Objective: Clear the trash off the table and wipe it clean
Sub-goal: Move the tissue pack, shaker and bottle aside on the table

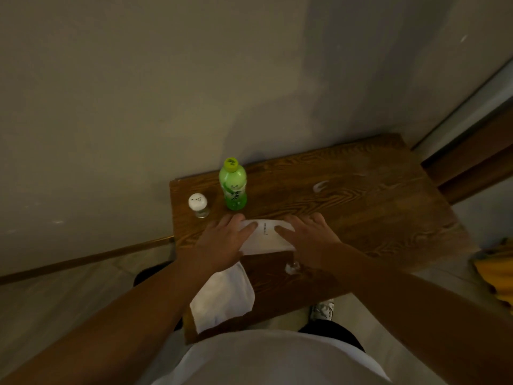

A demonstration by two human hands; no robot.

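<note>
A white sheet of paper (265,234) lies flat near the middle of the wooden table (361,207). My left hand (222,240) presses on its left end and my right hand (308,237) on its right end, fingers spread flat. A white cloth (222,298) lies on the table near its front left edge, partly under my left forearm. A small clear crumpled wrapper (293,267) sits just below my right wrist. A pale scrap or smear (319,186) shows farther back on the table.
A green bottle (232,184) with a yellow-green cap stands at the back left of the table. A small glass shaker (198,205) with a white lid stands left of it. A wall runs behind; a yellow object (497,273) lies at the right.
</note>
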